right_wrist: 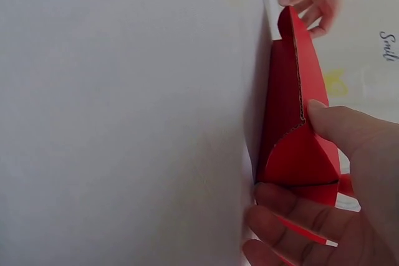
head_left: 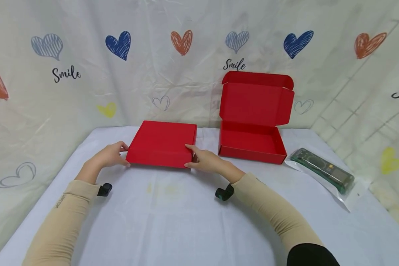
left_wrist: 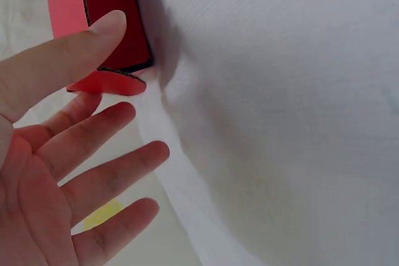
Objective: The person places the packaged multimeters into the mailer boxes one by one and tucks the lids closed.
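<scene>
A red cardboard box (head_left: 163, 142) lies on the table with its lid folded down over it. In the right wrist view the lid's front flap (right_wrist: 310, 60) stands slightly out from the box, and a rounded side ear (right_wrist: 302, 157) shows at the corner. My right hand (head_left: 206, 159) grips the right front corner, thumb on the lid's edge and fingers along the side. At the left front corner is my left hand (head_left: 109, 156), its fingers spread and fairly straight. The left thumb (left_wrist: 75, 54) overlaps the box, near another ear (left_wrist: 109, 82).
A second red box (head_left: 252, 142) stands at the back right, its lid raised against the patterned curtain (head_left: 199, 81). To its right lies a clear bag (head_left: 324, 173) with a dark green device inside. White cloth covers the table (head_left: 173, 221).
</scene>
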Demonstrator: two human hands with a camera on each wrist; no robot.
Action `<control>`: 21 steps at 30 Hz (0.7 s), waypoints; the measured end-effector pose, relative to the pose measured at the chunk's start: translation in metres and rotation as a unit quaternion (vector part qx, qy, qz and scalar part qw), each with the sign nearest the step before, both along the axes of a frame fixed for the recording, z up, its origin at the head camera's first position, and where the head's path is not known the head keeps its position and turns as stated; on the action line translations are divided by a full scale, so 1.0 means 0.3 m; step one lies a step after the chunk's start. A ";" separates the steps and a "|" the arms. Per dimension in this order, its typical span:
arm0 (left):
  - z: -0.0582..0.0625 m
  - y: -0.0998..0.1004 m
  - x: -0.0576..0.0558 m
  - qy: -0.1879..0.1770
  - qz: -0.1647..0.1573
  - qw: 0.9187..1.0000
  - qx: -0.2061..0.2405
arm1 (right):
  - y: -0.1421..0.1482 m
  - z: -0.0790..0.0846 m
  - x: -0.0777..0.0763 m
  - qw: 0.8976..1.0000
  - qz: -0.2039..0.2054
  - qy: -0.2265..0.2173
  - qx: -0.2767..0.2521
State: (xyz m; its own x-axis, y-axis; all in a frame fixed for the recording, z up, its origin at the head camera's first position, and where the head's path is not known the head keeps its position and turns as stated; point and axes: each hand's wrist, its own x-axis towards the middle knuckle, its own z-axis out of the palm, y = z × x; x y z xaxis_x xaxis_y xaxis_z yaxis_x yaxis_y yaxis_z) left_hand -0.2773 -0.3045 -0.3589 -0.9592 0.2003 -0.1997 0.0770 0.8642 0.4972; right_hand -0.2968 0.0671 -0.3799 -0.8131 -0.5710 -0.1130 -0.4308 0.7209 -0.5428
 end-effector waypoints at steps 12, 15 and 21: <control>0.008 -0.006 0.009 -0.014 0.000 0.999 0.032 | -0.002 0.008 -0.007 1.000 0.006 -0.010 -0.006; 0.008 -0.007 0.009 -0.019 0.002 0.999 0.033 | -0.002 0.010 -0.006 1.000 0.004 -0.012 -0.004; 0.005 -0.008 0.010 -0.024 0.002 0.999 0.039 | 0.001 0.007 -0.007 1.000 0.006 -0.012 -0.006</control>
